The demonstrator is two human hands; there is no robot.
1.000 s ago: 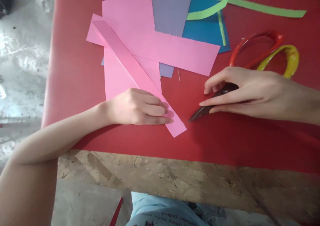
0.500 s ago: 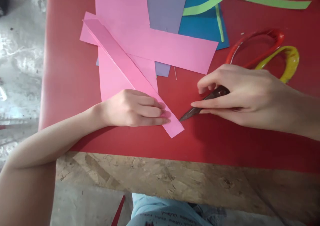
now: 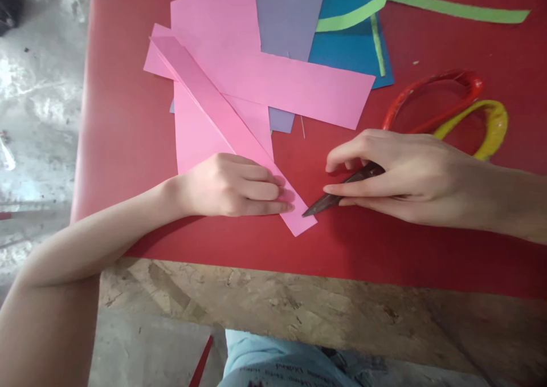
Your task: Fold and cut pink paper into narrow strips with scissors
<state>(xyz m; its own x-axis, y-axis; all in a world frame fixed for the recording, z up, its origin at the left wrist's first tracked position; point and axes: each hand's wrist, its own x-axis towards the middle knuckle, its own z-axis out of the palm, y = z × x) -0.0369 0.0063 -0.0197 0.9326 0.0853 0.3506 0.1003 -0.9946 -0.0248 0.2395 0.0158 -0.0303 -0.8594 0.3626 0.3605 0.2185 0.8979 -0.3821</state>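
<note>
Pink strip (image 3: pixel 213 110) lies diagonally across the sheets (image 3: pixel 213 16), its near end close to the table's (image 3: pixel 119 147) front edge. The left hand (image 3: pixel 235 184), fingers flat and together, presses that end down. The right hand (image 3: pixel 397 176) is closed around the scissors (image 3: pixel 322 204) at the blades. Within the last second the tip has advanced from apart to touching the strip's end. The hand covers most of the blades, so whether they are parted cannot be told. The far sheets are cut off.

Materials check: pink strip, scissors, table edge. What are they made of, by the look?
Pink strip: matte coloured paper, thin, lies flat with a crisp cut edge.
Scissors: dark, dull metal blades; glossy red and yellow loop handles, likely plastic or coated.
Table edge: raw chipboard-like wood, flakes visible, under a smooth red covering.
</note>
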